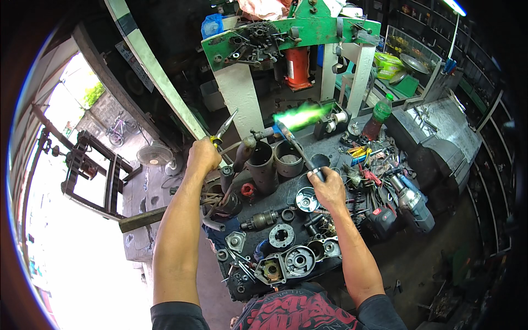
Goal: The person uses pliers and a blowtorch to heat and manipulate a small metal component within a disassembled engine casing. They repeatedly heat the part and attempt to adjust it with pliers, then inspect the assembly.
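My left hand (203, 157) is closed round a pointed metal tool (224, 127) with a yellow grip; its exact kind is not clear. My right hand (329, 188) grips a long dark metal rod (291, 142) that slants up and to the left. The rod's far end meets a bright green-white flame (302, 117), which streams to the right. Just left of the flame lies a metal nozzle (262, 133), above two dark cylinders (263, 168). Below my hands, the dark workbench (258, 204) carries a splined shaft (259, 220), a round disc (281, 235) and metal housings (298, 260).
A green-and-white press frame (236, 93) with a red jack (297, 69) stands behind the bench. At right are a bottle (379, 115), a heap of tools (374, 162) and a cordless impact wrench (410, 203). A fan (155, 155) sits on the left bench.
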Demonstrator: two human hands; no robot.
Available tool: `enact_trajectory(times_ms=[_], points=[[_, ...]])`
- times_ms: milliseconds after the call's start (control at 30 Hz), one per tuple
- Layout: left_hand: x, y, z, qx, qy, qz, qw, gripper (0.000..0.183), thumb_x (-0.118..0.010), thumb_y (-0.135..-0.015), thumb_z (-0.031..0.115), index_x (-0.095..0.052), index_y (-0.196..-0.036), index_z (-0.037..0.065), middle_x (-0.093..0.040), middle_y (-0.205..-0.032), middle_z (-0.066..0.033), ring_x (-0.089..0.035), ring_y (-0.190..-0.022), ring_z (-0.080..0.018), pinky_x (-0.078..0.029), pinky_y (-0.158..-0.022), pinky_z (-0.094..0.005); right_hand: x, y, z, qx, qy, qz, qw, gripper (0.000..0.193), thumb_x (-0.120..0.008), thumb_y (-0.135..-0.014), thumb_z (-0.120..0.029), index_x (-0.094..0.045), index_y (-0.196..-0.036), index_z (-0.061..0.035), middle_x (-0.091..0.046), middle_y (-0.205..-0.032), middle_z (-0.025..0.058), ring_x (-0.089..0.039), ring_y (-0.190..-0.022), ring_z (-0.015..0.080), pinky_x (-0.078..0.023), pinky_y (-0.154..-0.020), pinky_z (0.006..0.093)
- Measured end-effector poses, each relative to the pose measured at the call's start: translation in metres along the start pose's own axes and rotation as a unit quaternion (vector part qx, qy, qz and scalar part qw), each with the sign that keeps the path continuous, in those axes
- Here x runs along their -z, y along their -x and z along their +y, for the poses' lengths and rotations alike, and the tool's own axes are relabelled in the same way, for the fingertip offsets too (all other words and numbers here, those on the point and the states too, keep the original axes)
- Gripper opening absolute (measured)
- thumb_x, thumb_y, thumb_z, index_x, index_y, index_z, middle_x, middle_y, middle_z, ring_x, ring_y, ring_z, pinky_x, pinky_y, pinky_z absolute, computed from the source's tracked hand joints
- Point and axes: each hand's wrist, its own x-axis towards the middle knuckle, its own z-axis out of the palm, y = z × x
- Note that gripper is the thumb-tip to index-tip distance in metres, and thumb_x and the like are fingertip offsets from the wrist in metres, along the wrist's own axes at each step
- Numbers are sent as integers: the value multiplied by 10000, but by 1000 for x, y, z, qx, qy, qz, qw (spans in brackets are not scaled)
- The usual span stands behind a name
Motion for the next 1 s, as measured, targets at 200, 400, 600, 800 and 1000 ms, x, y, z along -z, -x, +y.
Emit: enact_trajectory(times_ms=[200,400,600,800,1000], points=[[0,1,0,4,16,5,1000,384,-630,-820,76,-674,-1182,-44,-703,-1121,-319,-682,-1092,-459,-555,-947,-489,-1,0,0,8,4,7,1000,412,-725,-889,-386,-729,-961,20,-711,-814,218,-702,-803,364,-500,-740,466],[0,1,1,13,15,4,1000,390,-634,-812,70,-674,-1183,-43,-703,-1125,-317,-682,-1094,-460,-553,-949,-491,-1,0,-1,4,-6,8,1000,416,-725,-886,-386,-730,-966,22,-710,-815,221,-702,-803,367,-503,-743,465],[2,2,2,0,-4,1,1000,344,-661,-839,84,-670,-1155,-52,-715,-1112,-298,-694,-1088,-434,-561,-932,-482,0,0,-1,-2,-1,5,1000,415,-727,-887,-379,-730,-974,28,-713,-820,223,-703,-804,367,-505,-747,464],[2,2,2,-3,-10,2,1000,346,-664,-839,85,-671,-1159,-49,-712,-1113,-304,-694,-1089,-436,-562,-931,-479,-1,0,0,5,-7,7,1000,415,-722,-896,-380,-732,-975,27,-715,-820,218,-703,-803,365,-503,-744,466],[1,2,0,1,-2,1,1000,349,-663,-843,86,-668,-1166,-48,-711,-1119,-303,-693,-1092,-436,-564,-931,-479,-2,0,0,0,-7,6,1000,416,-725,-895,-382,-733,-975,26,-711,-809,212,-701,-793,355,-501,-737,463]])
